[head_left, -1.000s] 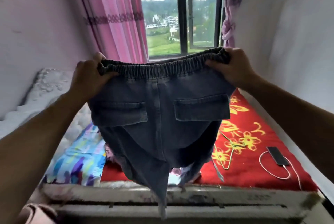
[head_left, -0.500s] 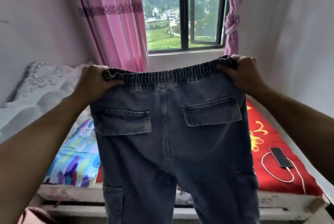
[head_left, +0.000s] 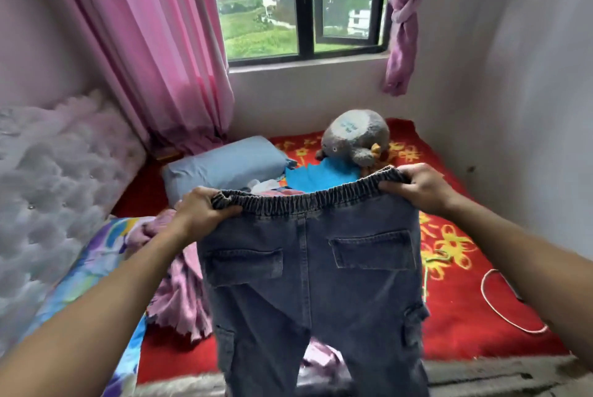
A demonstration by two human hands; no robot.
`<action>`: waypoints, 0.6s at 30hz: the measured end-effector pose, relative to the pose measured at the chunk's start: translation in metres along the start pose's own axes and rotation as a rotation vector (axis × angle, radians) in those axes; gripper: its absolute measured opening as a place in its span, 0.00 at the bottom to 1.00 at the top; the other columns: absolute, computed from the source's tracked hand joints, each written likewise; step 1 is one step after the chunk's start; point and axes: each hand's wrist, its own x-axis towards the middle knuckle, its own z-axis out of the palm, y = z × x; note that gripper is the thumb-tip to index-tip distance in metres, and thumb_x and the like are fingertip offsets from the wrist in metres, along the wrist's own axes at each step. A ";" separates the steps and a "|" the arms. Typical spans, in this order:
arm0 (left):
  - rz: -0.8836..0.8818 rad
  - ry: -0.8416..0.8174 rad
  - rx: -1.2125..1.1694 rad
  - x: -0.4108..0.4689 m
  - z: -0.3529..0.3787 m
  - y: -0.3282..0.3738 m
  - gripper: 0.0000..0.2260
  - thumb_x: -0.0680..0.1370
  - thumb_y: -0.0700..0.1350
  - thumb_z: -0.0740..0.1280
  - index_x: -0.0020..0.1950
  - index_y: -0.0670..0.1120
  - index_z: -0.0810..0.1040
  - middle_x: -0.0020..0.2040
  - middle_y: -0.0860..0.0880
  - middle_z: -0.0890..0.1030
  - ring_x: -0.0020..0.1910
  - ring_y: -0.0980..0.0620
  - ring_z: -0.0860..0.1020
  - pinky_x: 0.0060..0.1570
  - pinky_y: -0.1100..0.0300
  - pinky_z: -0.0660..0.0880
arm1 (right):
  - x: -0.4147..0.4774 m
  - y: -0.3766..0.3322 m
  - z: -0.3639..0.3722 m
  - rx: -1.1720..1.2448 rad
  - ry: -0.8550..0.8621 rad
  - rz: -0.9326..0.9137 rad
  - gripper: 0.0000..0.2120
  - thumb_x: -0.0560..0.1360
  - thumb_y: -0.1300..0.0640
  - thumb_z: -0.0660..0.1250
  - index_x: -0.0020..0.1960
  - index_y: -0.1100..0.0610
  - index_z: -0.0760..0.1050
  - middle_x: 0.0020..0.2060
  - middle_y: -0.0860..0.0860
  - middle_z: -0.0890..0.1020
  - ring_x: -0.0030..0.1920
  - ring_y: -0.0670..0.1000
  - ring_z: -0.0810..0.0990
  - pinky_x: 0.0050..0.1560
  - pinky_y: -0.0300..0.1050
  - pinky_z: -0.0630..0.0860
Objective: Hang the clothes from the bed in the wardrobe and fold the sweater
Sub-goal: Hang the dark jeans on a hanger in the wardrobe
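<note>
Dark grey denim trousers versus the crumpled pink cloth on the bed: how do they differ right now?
The dark grey denim trousers hang spread out, back pockets showing, gripped at the elastic waistband by the left hand and right hand; the crumpled pink cloth lies bunched on the red floral blanket, untouched. Neither is on a hanger.

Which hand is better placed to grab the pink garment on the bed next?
Left, likely: the left hand grips the jeans waistband right beside the pink garment; the right hand grips the far end.
</note>
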 end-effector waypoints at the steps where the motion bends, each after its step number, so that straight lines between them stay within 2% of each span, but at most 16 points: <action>1: -0.030 0.016 0.036 0.012 0.012 -0.007 0.13 0.69 0.48 0.78 0.27 0.51 0.78 0.22 0.57 0.73 0.29 0.56 0.71 0.29 0.60 0.64 | 0.012 0.011 0.010 -0.013 -0.004 0.042 0.10 0.73 0.54 0.74 0.39 0.61 0.80 0.34 0.52 0.80 0.36 0.49 0.73 0.39 0.55 0.73; 3: -0.081 0.062 0.127 0.038 0.034 -0.019 0.05 0.69 0.50 0.77 0.36 0.51 0.84 0.31 0.51 0.82 0.36 0.49 0.81 0.33 0.59 0.66 | 0.037 0.030 0.030 -0.009 0.004 0.135 0.10 0.73 0.55 0.74 0.40 0.62 0.80 0.35 0.56 0.82 0.36 0.50 0.74 0.41 0.57 0.74; 5: -0.121 0.097 0.216 0.068 0.056 -0.030 0.09 0.70 0.51 0.76 0.48 0.51 0.85 0.46 0.46 0.85 0.47 0.46 0.82 0.40 0.59 0.68 | 0.067 0.049 0.048 -0.026 0.020 0.207 0.08 0.73 0.54 0.74 0.42 0.59 0.81 0.39 0.57 0.84 0.38 0.51 0.77 0.43 0.56 0.75; 7: -0.179 0.088 0.287 0.101 0.079 -0.043 0.12 0.71 0.54 0.74 0.51 0.52 0.84 0.53 0.47 0.84 0.52 0.44 0.81 0.47 0.56 0.73 | 0.098 0.072 0.066 -0.085 0.026 0.274 0.08 0.73 0.49 0.73 0.43 0.54 0.82 0.40 0.52 0.85 0.41 0.51 0.80 0.44 0.53 0.75; 10: -0.311 0.075 0.399 0.151 0.114 -0.065 0.12 0.71 0.58 0.72 0.50 0.54 0.84 0.54 0.47 0.83 0.52 0.42 0.80 0.47 0.53 0.76 | 0.148 0.112 0.097 -0.164 -0.002 0.382 0.08 0.74 0.45 0.70 0.45 0.48 0.81 0.42 0.48 0.84 0.45 0.53 0.81 0.46 0.51 0.77; 14: -0.418 0.053 0.511 0.214 0.171 -0.104 0.17 0.73 0.60 0.69 0.58 0.54 0.80 0.54 0.43 0.82 0.54 0.40 0.79 0.48 0.52 0.75 | 0.215 0.176 0.153 -0.181 -0.044 0.461 0.09 0.75 0.47 0.68 0.49 0.52 0.80 0.47 0.53 0.84 0.49 0.57 0.80 0.46 0.50 0.76; 18: -0.534 0.047 0.476 0.267 0.229 -0.154 0.17 0.74 0.59 0.67 0.57 0.50 0.80 0.54 0.38 0.81 0.55 0.36 0.78 0.50 0.49 0.75 | 0.268 0.235 0.220 -0.127 -0.055 0.529 0.10 0.77 0.50 0.66 0.50 0.57 0.78 0.50 0.58 0.83 0.52 0.61 0.79 0.44 0.49 0.72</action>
